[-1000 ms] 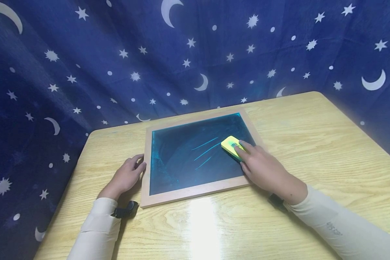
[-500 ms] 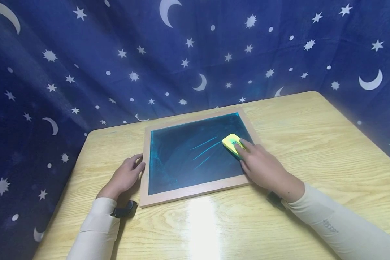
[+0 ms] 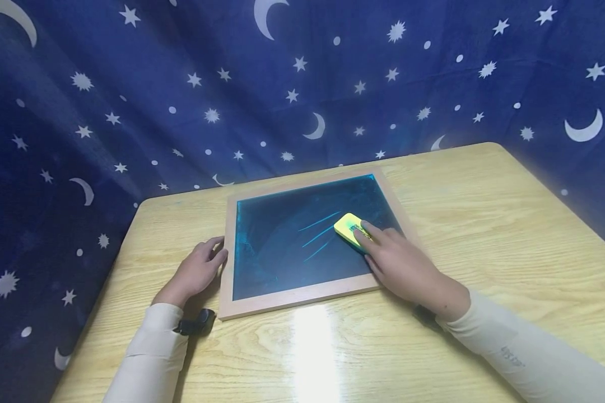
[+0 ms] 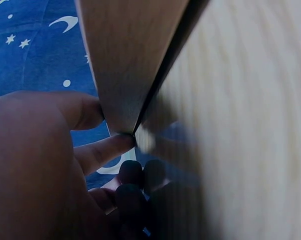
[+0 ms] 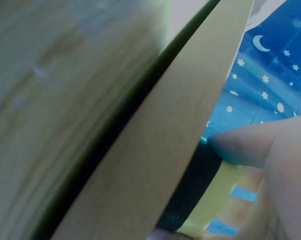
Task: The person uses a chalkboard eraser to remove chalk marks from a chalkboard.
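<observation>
A framed chalkboard [image 3: 272, 240] with a light wooden frame lies on the table. Several thin blue strokes mark its middle. My right hand [image 3: 400, 263] grips a yellow eraser [image 3: 347, 225] over the right half of the board, the eraser's front end close to the strokes. In the right wrist view, its dark pad [image 5: 193, 187] shows beyond the frame's edge, under my thumb. My left hand [image 3: 196, 271] lies beside the board, with thumb and fingertips against the frame's left side. The left wrist view shows these fingertips at the frame's wooden edge [image 4: 130, 60].
The light wood-grain table [image 3: 484, 224] extends on both sides and in front of the board, with a bright glare near the front. A dark blue curtain [image 3: 262, 101] with moons and stars hangs behind and to the left.
My right hand and the eraser shift slightly up and right at first, then come back left and a little down, nearer the strokes. The left hand stays at the frame.
</observation>
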`<state>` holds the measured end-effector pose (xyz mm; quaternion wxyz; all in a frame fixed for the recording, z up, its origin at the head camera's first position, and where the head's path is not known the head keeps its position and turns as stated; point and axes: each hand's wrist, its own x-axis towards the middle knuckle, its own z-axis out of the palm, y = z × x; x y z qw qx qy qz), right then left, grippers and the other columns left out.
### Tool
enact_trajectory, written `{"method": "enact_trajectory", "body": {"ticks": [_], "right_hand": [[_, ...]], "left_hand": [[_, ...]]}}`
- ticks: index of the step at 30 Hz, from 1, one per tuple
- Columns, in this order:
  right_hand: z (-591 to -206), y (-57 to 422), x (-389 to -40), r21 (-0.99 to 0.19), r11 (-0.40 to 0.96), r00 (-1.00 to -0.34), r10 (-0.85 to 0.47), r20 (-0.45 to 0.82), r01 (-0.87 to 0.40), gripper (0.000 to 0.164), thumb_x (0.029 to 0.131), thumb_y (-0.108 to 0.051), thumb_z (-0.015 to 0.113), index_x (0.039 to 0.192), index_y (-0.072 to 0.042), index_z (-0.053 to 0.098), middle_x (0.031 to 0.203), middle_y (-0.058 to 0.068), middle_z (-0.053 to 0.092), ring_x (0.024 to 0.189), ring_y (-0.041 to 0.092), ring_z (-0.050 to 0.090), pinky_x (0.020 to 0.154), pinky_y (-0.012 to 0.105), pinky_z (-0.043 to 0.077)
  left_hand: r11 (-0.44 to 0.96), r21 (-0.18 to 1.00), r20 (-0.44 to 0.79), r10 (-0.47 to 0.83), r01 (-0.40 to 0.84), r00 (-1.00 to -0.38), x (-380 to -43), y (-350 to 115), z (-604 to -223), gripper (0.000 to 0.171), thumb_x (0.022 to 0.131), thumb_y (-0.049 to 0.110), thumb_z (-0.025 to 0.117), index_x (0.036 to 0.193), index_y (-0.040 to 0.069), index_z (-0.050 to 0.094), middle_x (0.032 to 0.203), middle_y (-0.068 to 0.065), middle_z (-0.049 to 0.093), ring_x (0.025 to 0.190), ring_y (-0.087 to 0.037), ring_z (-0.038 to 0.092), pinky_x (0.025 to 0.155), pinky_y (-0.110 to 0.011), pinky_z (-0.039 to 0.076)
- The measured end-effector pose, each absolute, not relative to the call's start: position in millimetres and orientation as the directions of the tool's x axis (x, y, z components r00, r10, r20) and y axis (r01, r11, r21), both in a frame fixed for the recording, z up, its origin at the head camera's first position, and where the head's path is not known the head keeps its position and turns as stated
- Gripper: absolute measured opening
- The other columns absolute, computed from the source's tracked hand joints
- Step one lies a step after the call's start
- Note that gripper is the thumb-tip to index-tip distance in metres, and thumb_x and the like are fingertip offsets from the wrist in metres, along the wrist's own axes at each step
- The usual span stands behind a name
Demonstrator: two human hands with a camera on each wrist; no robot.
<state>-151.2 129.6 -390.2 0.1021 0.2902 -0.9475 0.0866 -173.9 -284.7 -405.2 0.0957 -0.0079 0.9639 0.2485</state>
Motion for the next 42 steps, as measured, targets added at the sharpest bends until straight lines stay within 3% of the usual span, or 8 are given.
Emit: {"method": "enact_trajectory", "body": {"ticks": [12, 19, 42], "right_hand": [[-394, 120, -142, -0.136, 0.764, -0.770, -0.594, 0.234, -0.631, 0.053, 0.096, -0.015, 0.064, 0.147, -0.009, 0.051, 0.154, 0.017, 0.045, 0.112, 0.032, 0.060, 0.085, 0.041, 0.057], [-392, 113, -133, -0.138, 0.733, -0.740, -0.628, 0.240, -0.666, 0.053, 0.096, -0.016, 0.065, 0.147, -0.010, 0.051, 0.154, 0.015, 0.046, 0.102, 0.025, 0.058, 0.073, 0.032, 0.054], [-392, 101, -115, -0.127, 0.638, -0.646, -0.717, 0.264, -0.760, 0.051, 0.098, -0.021, 0.063, 0.147, -0.015, 0.051, 0.153, 0.011, 0.048, 0.100, 0.020, 0.057, 0.076, 0.032, 0.054]], "left_hand": [[0.878, 0.475, -0.184, 0.033, -0.060, -0.982, -173, -284, -405, 0.060, 0.107, 0.042, 0.035, 0.154, 0.005, 0.034, 0.135, -0.026, 0.051, 0.123, -0.042, 0.054, 0.102, -0.061, 0.044], [0.879, 0.473, -0.178, 0.034, -0.055, -0.983, -173, -284, -404, 0.059, 0.107, 0.041, 0.035, 0.153, 0.004, 0.035, 0.133, -0.025, 0.052, 0.120, -0.041, 0.055, 0.100, -0.060, 0.045], [0.878, 0.475, -0.184, 0.033, -0.060, -0.982, -171, -280, -400, 0.059, 0.107, 0.042, 0.036, 0.153, 0.004, 0.036, 0.132, -0.025, 0.052, 0.121, -0.041, 0.055, 0.100, -0.060, 0.046]]}}
